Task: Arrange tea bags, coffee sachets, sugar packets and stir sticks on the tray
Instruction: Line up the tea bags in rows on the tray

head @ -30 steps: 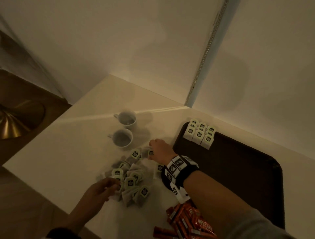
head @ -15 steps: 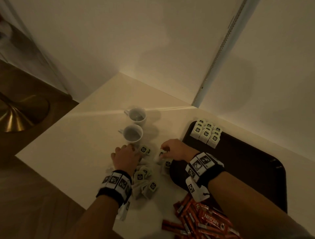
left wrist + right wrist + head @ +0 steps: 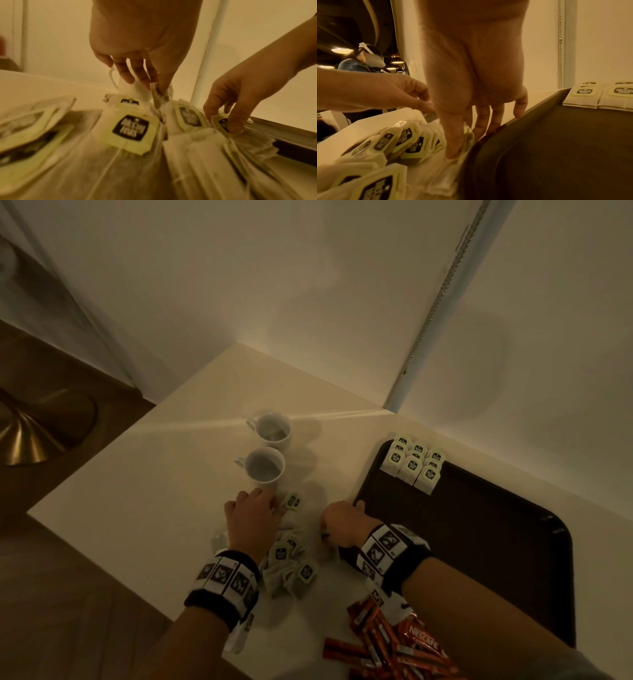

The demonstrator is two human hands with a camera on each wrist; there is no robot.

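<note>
A loose pile of pale-tagged tea bags (image 3: pixel 291 559) lies on the white table (image 3: pixel 144 494), left of the dark tray (image 3: pixel 479 549). Several tea bags (image 3: pixel 412 465) stand in neat rows in the tray's far-left corner. My left hand (image 3: pixel 263 506) is at the pile's far end, just short of the nearer cup, and pinches a tea bag tag (image 3: pixel 160 94) in the left wrist view. My right hand (image 3: pixel 339 523) is down beside the tray's left rim (image 3: pixel 530 112); its thumb and fingers pinch a tea bag (image 3: pixel 468 136). Red coffee sachets (image 3: pixel 394 642) lie heaped near the front edge.
Two white cups (image 3: pixel 265 469) (image 3: pixel 274 428) stand on the table beyond the pile. The walls meet in a corner behind the table, with a bead chain (image 3: pixel 438 299) hanging there. Most of the tray floor is bare. Another person (image 3: pixel 366 59) stands far off.
My left hand has moved from the pile's near-left side forward to its far end by the cup. My right hand has stayed at the tray's left edge, shifting slightly nearer.
</note>
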